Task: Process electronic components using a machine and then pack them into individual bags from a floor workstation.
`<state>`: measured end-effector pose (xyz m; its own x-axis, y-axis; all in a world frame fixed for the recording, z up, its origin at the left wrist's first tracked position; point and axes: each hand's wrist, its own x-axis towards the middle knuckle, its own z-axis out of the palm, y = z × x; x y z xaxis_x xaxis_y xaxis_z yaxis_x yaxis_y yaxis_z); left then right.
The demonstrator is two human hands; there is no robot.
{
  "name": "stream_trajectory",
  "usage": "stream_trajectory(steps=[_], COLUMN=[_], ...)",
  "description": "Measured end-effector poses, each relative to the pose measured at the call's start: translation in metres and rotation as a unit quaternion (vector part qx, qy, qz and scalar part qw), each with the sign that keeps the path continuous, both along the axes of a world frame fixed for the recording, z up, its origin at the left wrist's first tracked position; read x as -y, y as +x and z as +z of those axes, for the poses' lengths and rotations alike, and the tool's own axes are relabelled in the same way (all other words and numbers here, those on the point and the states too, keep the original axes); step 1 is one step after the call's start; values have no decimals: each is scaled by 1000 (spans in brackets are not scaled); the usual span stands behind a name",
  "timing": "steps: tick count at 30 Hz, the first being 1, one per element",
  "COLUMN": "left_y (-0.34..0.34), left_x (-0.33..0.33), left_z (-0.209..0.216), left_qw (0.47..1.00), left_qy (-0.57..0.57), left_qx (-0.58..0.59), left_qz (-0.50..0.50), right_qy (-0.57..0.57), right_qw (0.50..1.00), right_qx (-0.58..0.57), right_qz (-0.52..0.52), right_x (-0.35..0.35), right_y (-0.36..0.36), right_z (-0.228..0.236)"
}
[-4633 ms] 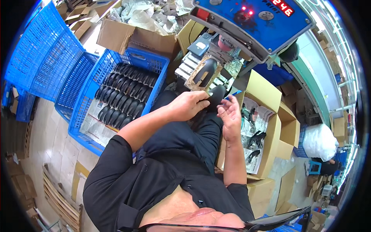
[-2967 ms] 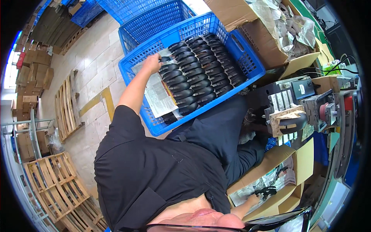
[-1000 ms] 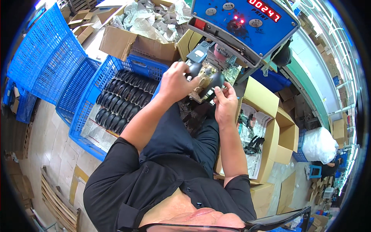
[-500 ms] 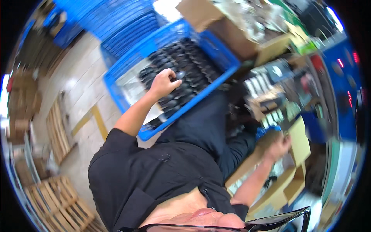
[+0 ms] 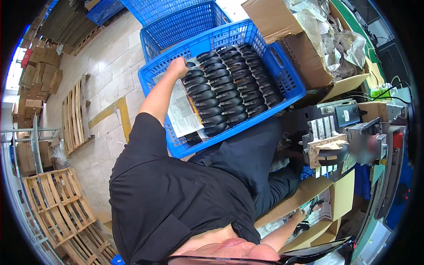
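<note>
Nothing legible; print on the paper sheet (image 5: 182,111) is too small

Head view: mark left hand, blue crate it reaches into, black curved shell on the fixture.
Left hand (image 5: 178,68), head view: back of the hand.
Blue crate (image 5: 289,78), head view: end wall.
Black curved shell (image 5: 334,155), head view: middle of its visible side.

Bright light | white glare, left rim | pinkish machine part (image 5: 367,148) blurred | fisheye edges bend | black corners

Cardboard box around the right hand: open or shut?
Open: the cardboard box has a flap swung back, and paper and black parts show inside, near the right hand.
</note>
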<state>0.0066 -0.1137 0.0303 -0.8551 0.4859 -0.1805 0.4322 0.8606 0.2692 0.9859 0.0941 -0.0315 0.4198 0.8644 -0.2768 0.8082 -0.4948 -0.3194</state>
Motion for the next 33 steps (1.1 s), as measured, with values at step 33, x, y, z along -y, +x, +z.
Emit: stream_trajectory(steps=[33], left_y=[238], left_x=[-25], left_z=[29], left_qw=[905], left_qy=[376], left_qx=[1], left_qz=[-198], right_qy=[130], right_qw=[980], right_qx=[-71], right_qz=[-130], right_x=[65], right_y=[-37], right_z=[118])
